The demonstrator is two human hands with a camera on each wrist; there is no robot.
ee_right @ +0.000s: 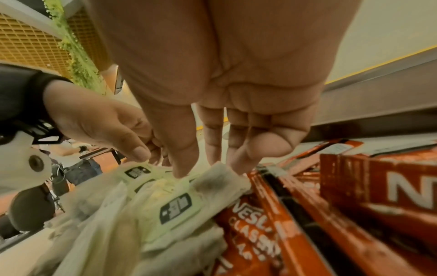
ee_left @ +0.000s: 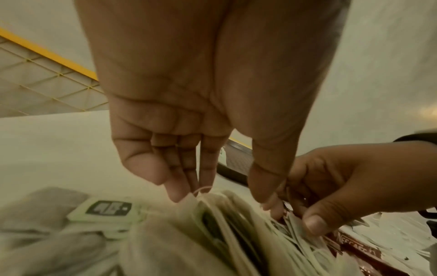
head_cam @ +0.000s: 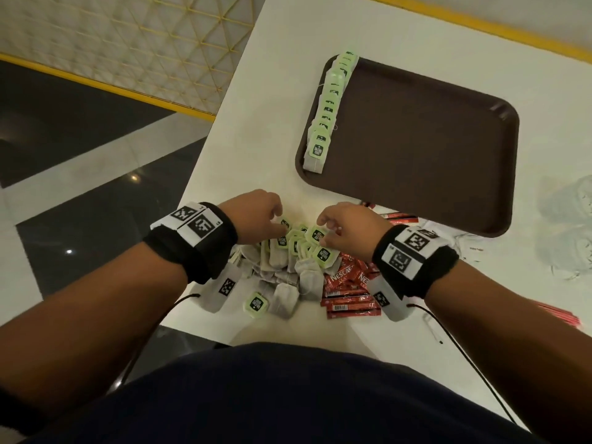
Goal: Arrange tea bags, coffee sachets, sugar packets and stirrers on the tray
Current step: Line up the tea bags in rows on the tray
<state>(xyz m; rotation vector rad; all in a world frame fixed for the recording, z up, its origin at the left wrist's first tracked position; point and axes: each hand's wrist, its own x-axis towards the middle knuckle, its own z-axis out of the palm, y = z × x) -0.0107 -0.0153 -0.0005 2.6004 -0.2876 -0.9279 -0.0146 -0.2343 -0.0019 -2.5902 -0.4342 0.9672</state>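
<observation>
Tea bags point(head_cam: 326, 107) | row along tray point(head_cam: 448, 187) left edge | tags up

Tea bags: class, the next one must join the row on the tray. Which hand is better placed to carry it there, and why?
Probably the right hand. It is at the pile of tea bags like the left hand, but lies nearer the tray, which sits ahead and to the right. Its fingertips already touch a green tag.

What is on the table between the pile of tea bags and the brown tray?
Just bare white table in the head view. The pile of tea bags sits under both hands, and the brown tray begins past that bare strip.
</observation>
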